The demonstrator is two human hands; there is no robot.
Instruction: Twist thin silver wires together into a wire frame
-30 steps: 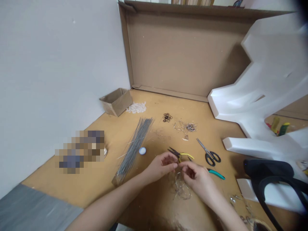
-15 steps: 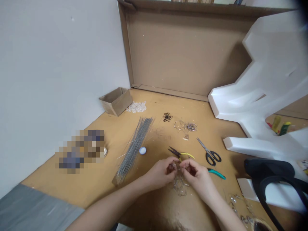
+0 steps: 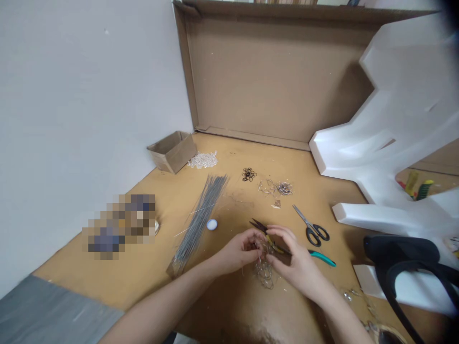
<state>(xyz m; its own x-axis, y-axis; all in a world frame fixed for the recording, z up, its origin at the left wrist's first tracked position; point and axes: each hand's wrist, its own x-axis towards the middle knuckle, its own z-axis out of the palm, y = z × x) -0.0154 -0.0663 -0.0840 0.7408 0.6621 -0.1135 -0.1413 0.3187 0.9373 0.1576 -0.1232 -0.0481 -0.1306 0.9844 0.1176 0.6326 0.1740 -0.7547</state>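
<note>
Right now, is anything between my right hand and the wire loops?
Nothing visible. Your right hand is open right beside the wire loops, which your left hand pinches from the other side. The yellow-handled pliers lie just beyond, partly behind your right fingers.

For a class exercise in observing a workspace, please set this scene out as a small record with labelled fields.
Left hand: fingers closed on thin wire loops
Right hand: open beside them, contact unclear
Nearest tool: yellow-handled pliers, partly hidden
Scissors: black-handled, lying flat
Straight material: grey wire bundle
Beside bundle: small round white piece, blue rim
Far side: black rings
Container: open cardboard box
Unclear: pixelated patch
</note>
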